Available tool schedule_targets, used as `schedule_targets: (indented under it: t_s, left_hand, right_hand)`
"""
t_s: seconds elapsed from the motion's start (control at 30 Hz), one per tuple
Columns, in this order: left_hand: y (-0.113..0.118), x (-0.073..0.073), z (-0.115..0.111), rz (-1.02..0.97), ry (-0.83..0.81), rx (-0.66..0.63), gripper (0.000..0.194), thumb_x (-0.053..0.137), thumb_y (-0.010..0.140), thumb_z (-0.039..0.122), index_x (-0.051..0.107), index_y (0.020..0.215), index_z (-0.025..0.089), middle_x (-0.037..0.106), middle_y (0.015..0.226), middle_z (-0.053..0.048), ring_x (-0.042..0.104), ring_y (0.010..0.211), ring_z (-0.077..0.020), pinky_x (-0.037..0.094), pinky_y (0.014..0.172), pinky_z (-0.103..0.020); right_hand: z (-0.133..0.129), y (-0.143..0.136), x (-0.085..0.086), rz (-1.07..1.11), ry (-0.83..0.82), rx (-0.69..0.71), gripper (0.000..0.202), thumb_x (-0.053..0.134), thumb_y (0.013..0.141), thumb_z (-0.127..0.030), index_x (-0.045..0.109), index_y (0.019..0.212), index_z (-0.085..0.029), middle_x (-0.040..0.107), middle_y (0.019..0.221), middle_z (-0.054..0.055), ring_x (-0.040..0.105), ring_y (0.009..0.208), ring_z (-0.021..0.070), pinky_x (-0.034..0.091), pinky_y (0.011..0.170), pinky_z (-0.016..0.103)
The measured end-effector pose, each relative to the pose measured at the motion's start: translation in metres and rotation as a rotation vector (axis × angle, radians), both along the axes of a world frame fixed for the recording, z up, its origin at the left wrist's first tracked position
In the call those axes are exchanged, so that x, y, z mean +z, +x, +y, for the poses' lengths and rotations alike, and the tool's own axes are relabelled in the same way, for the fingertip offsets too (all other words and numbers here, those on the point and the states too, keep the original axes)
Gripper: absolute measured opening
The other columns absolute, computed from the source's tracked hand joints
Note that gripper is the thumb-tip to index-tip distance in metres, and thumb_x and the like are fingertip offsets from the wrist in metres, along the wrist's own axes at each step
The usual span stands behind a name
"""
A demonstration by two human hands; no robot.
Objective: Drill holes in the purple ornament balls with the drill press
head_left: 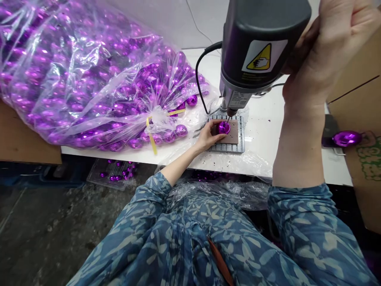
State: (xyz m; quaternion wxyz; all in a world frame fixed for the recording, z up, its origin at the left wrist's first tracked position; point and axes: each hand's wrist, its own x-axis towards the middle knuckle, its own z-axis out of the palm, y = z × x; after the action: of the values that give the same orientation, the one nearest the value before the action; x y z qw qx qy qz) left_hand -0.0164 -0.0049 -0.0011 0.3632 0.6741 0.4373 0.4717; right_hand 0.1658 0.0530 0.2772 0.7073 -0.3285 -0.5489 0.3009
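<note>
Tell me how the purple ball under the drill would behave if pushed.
The ball would likely roll if loose, since it looks round. Its shiny surface may prove slippery. The left hand holding it would probably limit any shift.

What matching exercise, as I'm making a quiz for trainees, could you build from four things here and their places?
1. Left hand
2. Right hand
3. Yellow tie
4. Warning label

A. On the dark machine housing
B. At the shiny purple piece on the brown board
C. At the gathered neck of the plastic bag
D. Raised, at the picture's upper right

Pairs: 1-B, 2-D, 3-C, 4-A
</note>
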Motion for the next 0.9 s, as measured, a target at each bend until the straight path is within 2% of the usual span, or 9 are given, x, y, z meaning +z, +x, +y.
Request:
schedule_targets:
  t_s: [0.13, 0.3, 0.43, 0.53, 0.63, 0.7, 0.77, 0.83, 0.9]
  left_hand:
    - [-0.01, -0.003, -0.021, 0.048, 0.122, 0.119, 0.066, 0.1, 0.093, 0.058, 0.069, 0.141, 0.025, 0.08, 0.139, -0.012, 0.079, 0.132, -0.0312, 0.067, 0.116, -0.053]
    - [-0.026, 0.003, -0.053, 0.016, 0.341, 0.127, 0.065, 0.093, 0.096, 0.069, 0.073, 0.142, 0.027, 0.08, 0.134, -0.011, 0.08, 0.127, -0.0278, 0.07, 0.107, -0.05]
    - [-0.035, 0.01, -0.105, 0.084, 0.422, -0.141, 0.051, 0.086, 0.103, 0.066, 0.082, 0.141, 0.033, 0.079, 0.134, -0.01, 0.08, 0.12, -0.0242, 0.073, 0.098, -0.045]
    - [-0.041, 0.011, -0.154, 0.466, 0.356, -0.429, 0.033, 0.086, 0.108, 0.05, 0.087, 0.138, 0.038, 0.082, 0.137, -0.013, 0.081, 0.116, -0.0241, 0.072, 0.099, -0.042]
    - [-0.046, 0.007, -0.182, 0.784, 0.356, -0.554, 0.041, 0.089, 0.105, 0.042, 0.085, 0.145, 0.04, 0.083, 0.147, -0.017, 0.081, 0.118, -0.0282, 0.071, 0.104, -0.046]
    - [-0.049, 0.003, -0.18, 0.752, 0.405, -0.528, 0.044, 0.088, 0.104, 0.054, 0.085, 0.144, 0.036, 0.084, 0.146, -0.016, 0.082, 0.119, -0.0291, 0.071, 0.102, -0.046]
    - [-0.054, 0.001, -0.155, 0.599, 0.434, -0.382, 0.04, 0.08, 0.109, 0.061, 0.085, 0.134, 0.03, 0.088, 0.132, -0.012, 0.083, 0.113, -0.027, 0.072, 0.096, -0.044]
    - [-0.063, 0.007, -0.109, 0.457, 0.386, -0.139, 0.029, 0.067, 0.117, 0.05, 0.083, 0.126, 0.028, 0.088, 0.116, -0.008, 0.083, 0.107, -0.0254, 0.072, 0.096, -0.046]
    - [-0.074, 0.019, -0.048, 0.408, 0.255, 0.084, 0.027, 0.058, 0.119, 0.035, 0.081, 0.129, 0.027, 0.087, 0.121, -0.011, 0.082, 0.116, -0.0286, 0.069, 0.108, -0.052]
  right_hand:
    - [0.004, 0.001, -0.002, 0.014, 0.051, -0.014, 0.062, 0.069, 0.108, -0.03, 0.026, 0.064, -0.025, 0.022, 0.051, -0.007, 0.034, 0.043, 0.0031, 0.02, 0.044, 0.026]
    - [0.018, 0.009, -0.012, 0.005, 0.016, -0.065, 0.071, 0.074, 0.106, -0.036, 0.022, 0.06, -0.023, 0.029, 0.054, -0.004, 0.036, 0.046, 0.0034, 0.028, 0.048, 0.026]
    - [0.023, 0.015, -0.016, 0.011, 0.036, -0.051, 0.079, 0.082, 0.099, -0.049, 0.019, 0.06, -0.021, 0.033, 0.054, -0.005, 0.031, 0.048, 0.0001, 0.024, 0.046, 0.022]
    - [0.026, 0.019, -0.017, -0.014, 0.041, -0.047, 0.075, 0.08, 0.1, -0.049, 0.023, 0.06, -0.021, 0.031, 0.054, -0.005, 0.028, 0.045, 0.0001, 0.016, 0.043, 0.024]
    - [0.027, 0.019, -0.016, -0.009, 0.026, -0.071, 0.068, 0.073, 0.107, -0.038, 0.028, 0.059, -0.021, 0.033, 0.053, -0.004, 0.031, 0.046, 0.001, 0.017, 0.044, 0.024]
    - [0.024, 0.015, -0.014, 0.022, 0.011, -0.09, 0.069, 0.072, 0.108, -0.033, 0.025, 0.059, -0.021, 0.029, 0.054, -0.003, 0.03, 0.047, 0.0016, 0.019, 0.046, 0.024]
    - [0.019, 0.009, -0.012, 0.057, 0.017, -0.127, 0.071, 0.073, 0.107, -0.029, 0.021, 0.059, -0.022, 0.026, 0.055, -0.003, 0.028, 0.049, 0.002, 0.021, 0.048, 0.025]
    - [0.012, 0.001, -0.009, 0.07, 0.032, -0.16, 0.069, 0.068, 0.109, -0.026, 0.02, 0.06, -0.023, 0.023, 0.056, -0.003, 0.024, 0.049, 0.0026, 0.021, 0.048, 0.026]
    - [0.005, -0.004, -0.007, 0.089, 0.027, -0.176, 0.066, 0.059, 0.113, -0.02, 0.02, 0.059, -0.024, 0.022, 0.056, -0.003, 0.018, 0.05, 0.0029, 0.021, 0.049, 0.026]
